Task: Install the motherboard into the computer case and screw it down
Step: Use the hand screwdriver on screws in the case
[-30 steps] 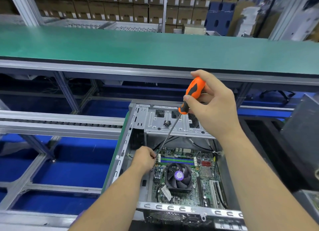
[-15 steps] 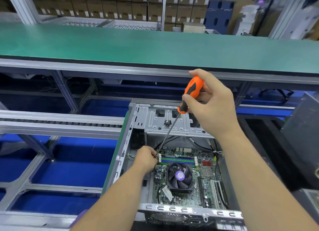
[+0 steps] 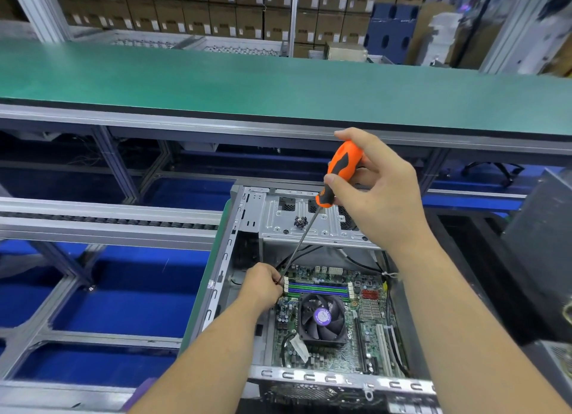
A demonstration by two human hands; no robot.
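Note:
A green motherboard [image 3: 365,330] with a black CPU fan [image 3: 322,317] lies inside the open grey computer case [image 3: 226,258]. My right hand [image 3: 377,190] grips the orange and black handle of a long screwdriver [image 3: 340,166], held above the case. Its thin shaft slants down and left to the board's top left corner. There my left hand [image 3: 263,285] pinches the shaft's tip; the tip and any screw under it are hidden by my fingers.
A small cluster of dark screws [image 3: 299,221] sits on the case's metal drive bay plate [image 3: 312,218]. A roller conveyor rail [image 3: 108,221] runs to the left. A green bench top [image 3: 278,91] spans behind. A dark box [image 3: 538,258] stands at the right.
My right hand has shifted slightly on the screwdriver handle, which sits a little differently in its fingers. My left hand stays at the shaft's tip on the board's corner.

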